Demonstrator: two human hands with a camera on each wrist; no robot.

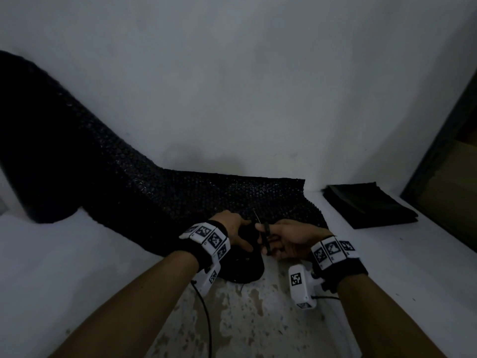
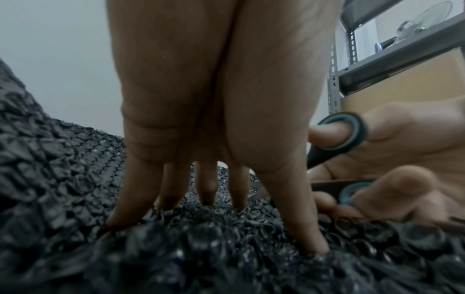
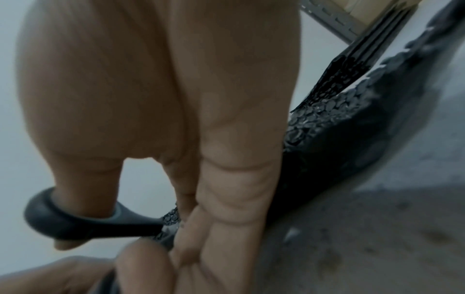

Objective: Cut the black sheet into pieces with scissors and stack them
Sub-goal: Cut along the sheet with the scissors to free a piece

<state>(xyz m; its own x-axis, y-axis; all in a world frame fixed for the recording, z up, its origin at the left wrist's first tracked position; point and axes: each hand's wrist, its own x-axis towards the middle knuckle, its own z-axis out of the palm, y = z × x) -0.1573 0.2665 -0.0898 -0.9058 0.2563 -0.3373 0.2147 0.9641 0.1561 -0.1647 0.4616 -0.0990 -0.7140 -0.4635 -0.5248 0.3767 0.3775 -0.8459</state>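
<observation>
A long black bubble-textured sheet (image 1: 167, 192) runs from a roll at the far left across the white table to the middle, and its near end hangs over the front edge. My left hand (image 1: 238, 229) presses that end down; in the left wrist view its straight fingers (image 2: 206, 191) stand with their tips on the sheet (image 2: 62, 179). Just to its right, my right hand (image 1: 286, 241) grips black scissors (image 1: 265, 239), thumb through one loop (image 2: 339, 135) and fingers through the other. The blades point away from me over the sheet. A stack of cut black pieces (image 1: 369, 205) lies at the right.
The white table (image 1: 64, 254) stands against a plain wall (image 1: 232, 86). A grey metal shelf with brown cardboard (image 1: 454, 164) rises at the far right, close behind the stack. Speckled floor (image 1: 245, 319) shows below the table's front edge between my forearms.
</observation>
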